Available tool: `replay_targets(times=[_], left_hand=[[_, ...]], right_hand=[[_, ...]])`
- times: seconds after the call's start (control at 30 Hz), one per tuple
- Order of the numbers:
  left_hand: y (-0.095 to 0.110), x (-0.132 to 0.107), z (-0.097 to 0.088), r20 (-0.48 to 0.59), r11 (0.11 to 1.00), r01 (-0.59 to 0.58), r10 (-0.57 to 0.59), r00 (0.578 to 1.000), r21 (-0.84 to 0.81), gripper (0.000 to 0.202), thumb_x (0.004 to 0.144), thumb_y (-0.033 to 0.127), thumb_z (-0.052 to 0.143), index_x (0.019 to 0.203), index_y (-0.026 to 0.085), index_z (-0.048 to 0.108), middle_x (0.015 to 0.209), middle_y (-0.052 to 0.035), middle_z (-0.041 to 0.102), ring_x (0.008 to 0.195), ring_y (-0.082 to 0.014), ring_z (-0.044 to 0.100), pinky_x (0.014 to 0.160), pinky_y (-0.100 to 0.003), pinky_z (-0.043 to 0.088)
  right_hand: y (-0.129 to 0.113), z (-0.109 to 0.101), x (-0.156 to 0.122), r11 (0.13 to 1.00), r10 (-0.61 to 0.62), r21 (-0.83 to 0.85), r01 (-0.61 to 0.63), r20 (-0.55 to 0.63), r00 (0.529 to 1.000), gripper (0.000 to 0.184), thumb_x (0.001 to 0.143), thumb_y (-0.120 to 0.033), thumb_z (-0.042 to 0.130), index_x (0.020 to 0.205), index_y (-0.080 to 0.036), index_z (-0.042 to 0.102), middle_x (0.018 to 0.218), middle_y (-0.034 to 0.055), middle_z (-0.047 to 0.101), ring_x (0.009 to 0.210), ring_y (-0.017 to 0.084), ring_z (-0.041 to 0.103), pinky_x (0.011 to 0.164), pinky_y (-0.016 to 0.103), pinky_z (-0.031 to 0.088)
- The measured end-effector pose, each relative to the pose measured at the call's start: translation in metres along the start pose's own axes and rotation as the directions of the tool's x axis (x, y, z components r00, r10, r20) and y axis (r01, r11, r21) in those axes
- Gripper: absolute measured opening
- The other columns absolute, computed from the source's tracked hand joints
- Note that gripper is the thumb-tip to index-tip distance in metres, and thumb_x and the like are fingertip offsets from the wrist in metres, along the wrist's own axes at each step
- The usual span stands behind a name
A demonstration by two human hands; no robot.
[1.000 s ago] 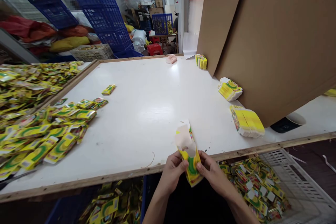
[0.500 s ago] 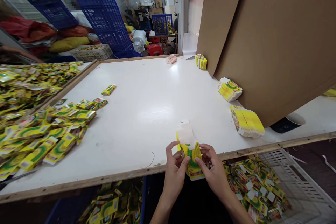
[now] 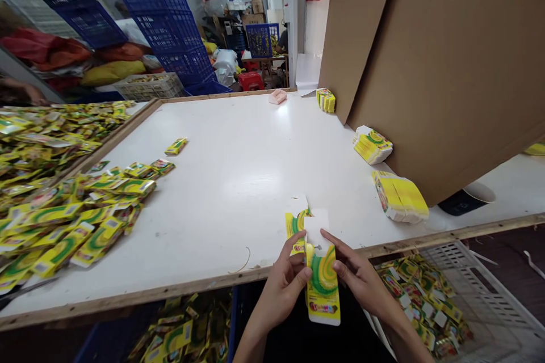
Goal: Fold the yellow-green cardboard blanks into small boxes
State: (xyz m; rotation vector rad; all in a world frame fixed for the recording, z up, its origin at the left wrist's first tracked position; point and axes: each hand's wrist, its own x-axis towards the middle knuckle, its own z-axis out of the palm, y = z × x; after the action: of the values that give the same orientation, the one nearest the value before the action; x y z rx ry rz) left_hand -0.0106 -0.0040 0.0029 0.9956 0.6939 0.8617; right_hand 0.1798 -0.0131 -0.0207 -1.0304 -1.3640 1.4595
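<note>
Between my two hands, over the table's front edge, is a yellow and green printed carton (image 3: 322, 286) with a white flap raised at its far end. My left hand (image 3: 286, 283) pinches its left side with thumb and fingers. On the other side my right hand (image 3: 357, 275) grips the carton's right edge, the index finger near the white flap. Just beyond, partly hidden behind the held carton and my left fingers, another printed carton (image 3: 294, 222) lies on the white table (image 3: 221, 181).
Stacks of flat cartons (image 3: 402, 195) stand at right by a leaning cardboard sheet (image 3: 451, 68) and a dark cup (image 3: 466, 198). A pile of filled yellow packets (image 3: 97, 204) spreads at left. Below the table, a white crate (image 3: 481, 295) holds packets. Blue crates (image 3: 166, 17) are stacked behind.
The held carton now extends lower toward me, showing more of its printed face and its raised white flap. Another carton now shows on the table behind it. My right hand has shifted slightly right.
</note>
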Motion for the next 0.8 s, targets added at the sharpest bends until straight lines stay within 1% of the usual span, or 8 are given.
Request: replay_targets(times=[0.1,0.2,0.3,0.5,0.6,0.7,0.73,0.8], left_hand=[[0.005,-0.001,0.002,0.045,1.000,0.029,-0.029,0.999,0.006,0.063,0.086,0.025,0.063,0.139,0.025,0.029,0.113,-0.0113,0.067,0.100,-0.0231,0.064,0.084,-0.033,0.047],[0.006,-0.002,0.002,0.055,1.000,0.026,-0.026,0.998,0.008,0.050,0.084,0.024,0.065,0.127,0.023,0.041,0.103,-0.0086,0.069,0.093,-0.0209,0.066,0.080,-0.030,0.047],[0.003,-0.002,0.001,0.062,0.999,0.036,-0.035,0.997,-0.011,0.038,0.083,0.023,0.066,0.114,0.023,0.045,0.095,-0.0056,0.069,0.086,-0.0188,0.066,0.075,-0.028,0.047],[-0.003,-0.002,0.004,0.074,0.999,0.027,-0.025,0.997,-0.022,0.029,0.082,0.021,0.067,0.102,0.022,0.046,0.092,-0.0030,0.067,0.082,-0.0149,0.063,0.073,-0.025,0.046],[-0.003,-0.002,0.007,0.047,0.998,0.030,-0.027,0.999,-0.053,0.056,0.082,0.021,0.067,0.126,0.028,0.033,0.101,-0.0063,0.068,0.085,-0.0182,0.065,0.078,-0.031,0.048],[-0.004,-0.001,0.007,0.030,0.998,0.037,-0.035,0.999,-0.058,0.081,0.082,0.021,0.068,0.142,0.031,0.014,0.110,-0.0097,0.067,0.090,-0.0213,0.067,0.085,-0.036,0.048],[-0.004,-0.001,0.006,0.029,0.998,0.037,-0.036,0.999,-0.050,0.078,0.082,0.022,0.068,0.142,0.029,0.018,0.112,-0.0106,0.066,0.092,-0.0219,0.066,0.085,-0.036,0.048],[-0.004,0.000,0.006,0.016,0.999,0.022,-0.022,1.000,-0.023,0.062,0.082,0.024,0.067,0.135,0.025,0.036,0.113,-0.0113,0.066,0.093,-0.0226,0.066,0.083,-0.034,0.049]], right_hand=[[0.002,0.002,0.000,0.997,0.012,0.080,-0.008,-0.058,0.998,0.052,0.091,-0.041,0.053,0.140,-0.026,0.039,0.104,0.0060,0.066,0.097,0.021,0.061,0.083,0.034,0.050],[0.001,0.004,0.000,0.998,0.009,0.061,-0.004,-0.077,0.997,0.038,0.091,-0.041,0.053,0.125,-0.023,0.049,0.085,0.0024,0.063,0.077,0.016,0.059,0.066,0.026,0.047],[-0.003,0.003,0.000,1.000,-0.010,-0.021,0.009,-0.044,0.999,0.024,0.092,-0.042,0.051,0.102,-0.021,0.056,0.081,0.0013,0.060,0.071,0.014,0.054,0.061,0.023,0.043],[-0.005,0.000,0.005,0.956,-0.135,-0.277,0.099,-0.112,0.984,0.024,0.091,-0.038,0.052,0.082,-0.019,0.063,0.082,0.0044,0.059,0.080,0.018,0.056,0.068,0.027,0.045],[-0.002,0.001,0.006,0.971,-0.149,-0.215,0.109,-0.184,0.972,0.023,0.091,-0.037,0.052,0.103,-0.021,0.063,0.092,0.0059,0.060,0.083,0.018,0.058,0.070,0.027,0.047],[0.002,0.003,0.007,0.992,-0.109,-0.095,0.087,-0.248,0.963,0.050,0.091,-0.036,0.054,0.137,-0.026,0.038,0.099,0.0045,0.061,0.077,0.016,0.057,0.070,0.027,0.049],[0.002,0.003,0.007,0.991,-0.112,-0.097,0.091,-0.241,0.964,0.052,0.091,-0.036,0.054,0.139,-0.027,0.037,0.099,0.0043,0.061,0.077,0.016,0.057,0.071,0.028,0.049],[0.001,0.002,0.008,0.977,-0.167,-0.167,0.133,-0.208,0.964,0.038,0.092,-0.038,0.052,0.128,-0.026,0.054,0.100,0.0057,0.060,0.086,0.018,0.058,0.077,0.030,0.049]])
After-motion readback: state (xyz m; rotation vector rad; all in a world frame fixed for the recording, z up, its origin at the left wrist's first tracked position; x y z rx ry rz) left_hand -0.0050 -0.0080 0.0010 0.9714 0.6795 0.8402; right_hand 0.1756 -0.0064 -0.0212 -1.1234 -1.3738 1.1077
